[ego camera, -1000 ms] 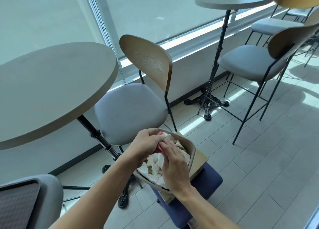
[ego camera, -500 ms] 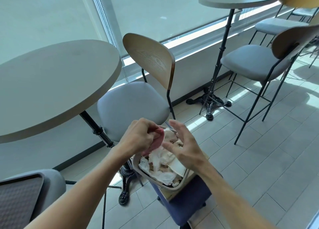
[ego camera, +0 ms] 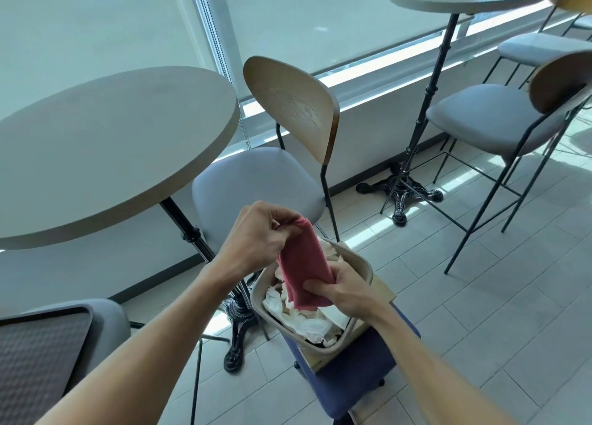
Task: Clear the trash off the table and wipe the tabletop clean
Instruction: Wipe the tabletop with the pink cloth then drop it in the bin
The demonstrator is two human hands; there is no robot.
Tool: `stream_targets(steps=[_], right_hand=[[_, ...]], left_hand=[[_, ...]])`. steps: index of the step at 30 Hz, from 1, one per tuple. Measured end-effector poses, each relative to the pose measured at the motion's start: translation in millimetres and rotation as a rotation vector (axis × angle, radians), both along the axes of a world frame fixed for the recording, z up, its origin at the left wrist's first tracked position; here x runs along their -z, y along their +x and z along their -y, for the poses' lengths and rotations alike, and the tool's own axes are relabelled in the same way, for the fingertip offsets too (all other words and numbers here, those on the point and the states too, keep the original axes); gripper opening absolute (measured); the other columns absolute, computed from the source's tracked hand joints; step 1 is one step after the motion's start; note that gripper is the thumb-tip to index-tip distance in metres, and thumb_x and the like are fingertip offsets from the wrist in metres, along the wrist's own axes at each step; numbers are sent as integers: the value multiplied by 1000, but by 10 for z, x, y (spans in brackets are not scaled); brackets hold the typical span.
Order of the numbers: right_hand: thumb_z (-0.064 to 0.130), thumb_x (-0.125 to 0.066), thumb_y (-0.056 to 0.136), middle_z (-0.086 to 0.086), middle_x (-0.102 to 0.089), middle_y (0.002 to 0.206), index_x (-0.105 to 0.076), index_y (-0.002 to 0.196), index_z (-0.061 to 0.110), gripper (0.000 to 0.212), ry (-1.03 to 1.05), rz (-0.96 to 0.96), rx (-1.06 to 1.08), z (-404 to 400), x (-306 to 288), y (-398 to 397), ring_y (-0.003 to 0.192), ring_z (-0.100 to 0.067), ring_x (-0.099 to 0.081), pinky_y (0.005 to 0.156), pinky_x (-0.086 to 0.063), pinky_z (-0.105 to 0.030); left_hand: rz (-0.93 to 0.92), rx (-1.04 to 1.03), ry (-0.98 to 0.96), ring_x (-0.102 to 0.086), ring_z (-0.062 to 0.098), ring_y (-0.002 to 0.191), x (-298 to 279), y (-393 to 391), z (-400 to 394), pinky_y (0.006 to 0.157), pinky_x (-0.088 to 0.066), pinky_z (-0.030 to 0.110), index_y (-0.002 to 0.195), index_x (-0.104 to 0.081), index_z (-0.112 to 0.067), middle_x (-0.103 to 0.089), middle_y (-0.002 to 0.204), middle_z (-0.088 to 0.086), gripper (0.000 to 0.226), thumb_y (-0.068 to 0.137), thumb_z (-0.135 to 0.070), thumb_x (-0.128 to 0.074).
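Pink cloth (ego camera: 304,266) looks light, limp, grippy: left hand (ego camera: 256,235) pinches its top edge, right hand (ego camera: 344,288) fingers curl round its bottom edge over trash bin (ego camera: 360,266); hold by the edges.

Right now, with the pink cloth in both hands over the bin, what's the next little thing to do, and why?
Probably carry the pink cloth up to the round table and start wiping. The left hand holds its top end and the right hand its lower end, so the grip looks ready. The crumpled paper already lies in the bin, and nothing shows on the tabletop.
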State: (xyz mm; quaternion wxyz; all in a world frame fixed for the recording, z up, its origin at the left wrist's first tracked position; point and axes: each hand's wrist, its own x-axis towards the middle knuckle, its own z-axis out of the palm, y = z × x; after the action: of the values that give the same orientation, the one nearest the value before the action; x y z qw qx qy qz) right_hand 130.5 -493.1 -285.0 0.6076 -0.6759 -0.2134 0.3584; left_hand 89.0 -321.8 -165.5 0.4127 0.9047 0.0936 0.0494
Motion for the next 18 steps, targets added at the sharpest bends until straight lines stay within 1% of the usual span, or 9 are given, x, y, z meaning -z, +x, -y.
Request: stream_targets(steps=[2,3,5,7,9,11,14,16,18], right_hand=[[28,-76,81,-11,-75,92,-76,89,22,11,-14,-10,0,33,84,-32,94,-34,-70,91,-56,-49],[32,-77,79,-11,-75,91,-77,87,24,12,-26,-4,2,51,120,-38,94,-33,-70,92,-55,-50],[24,-77,83,-7,-74,84,-77,83,22,2,-14,-14,25,81,163,-32,88,-26,-70,93,-54,-51],[14,-75,85,-8,-73,84,-76,86,13,2,46,-90,87,106,170,-23,85,-24,-68,93,-54,-50],[17,-74,81,-11,-74,86,-73,96,4,20,102,-209,186,115,167,-36,83,-25,-69,91,-56,-46],[22,-73,78,-11,-75,85,-71,102,1,32,127,-296,273,113,177,-41,80,-25,-68,89,-55,-45],[11,-70,87,-10,-76,84,-70,102,4,16,105,-313,352,83,173,-52,74,-21,-70,81,-59,-40],[9,-68,90,-7,-75,77,-69,99,6,10,71,-272,401,59,161,-57,69,-17,-69,72,-60,-33],[12,-67,92,-5,-74,76,-68,96,8,6,24,-211,431,34,153,-65,68,-15,-69,70,-59,-33]], left_hand=[[3,-33,-33,-62,-10,62,3,4,-20,60,-47,10,93,-78,-27,-66,63,-28,13,86,-18,-73],[7,-54,-45,-63,-7,62,11,7,-38,61,-50,15,93,-78,-26,-66,63,-26,12,86,-18,-73],[13,-106,-74,-65,1,64,17,5,-73,62,-57,26,93,-78,-26,-68,65,-21,13,85,-17,-74],[29,-165,-132,-67,5,61,36,-15,-117,57,-59,28,87,-76,-31,-69,63,-17,17,86,-15,-73],[44,-217,-201,-67,4,57,80,-57,-166,55,-57,26,81,-74,-35,-71,64,-16,21,86,-14,-72],[40,-274,-272,-68,7,62,156,-109,-220,60,-56,27,77,-75,-35,-73,70,-12,21,85,-16,-73],[4,-375,-370,-70,18,73,294,-214,-269,65,-57,30,79,-76,-32,-74,82,0,19,86,-15,-72],[-31,-439,-447,-70,19,71,374,-301,-275,61,-57,27,84,-75,-26,-72,87,7,16,87,-10,-70],[-54,-512,-569,-70,16,62,438,-408,-262,55,-57,26,91,-73,-14,-68,87,11,12,88,-4,-67]])
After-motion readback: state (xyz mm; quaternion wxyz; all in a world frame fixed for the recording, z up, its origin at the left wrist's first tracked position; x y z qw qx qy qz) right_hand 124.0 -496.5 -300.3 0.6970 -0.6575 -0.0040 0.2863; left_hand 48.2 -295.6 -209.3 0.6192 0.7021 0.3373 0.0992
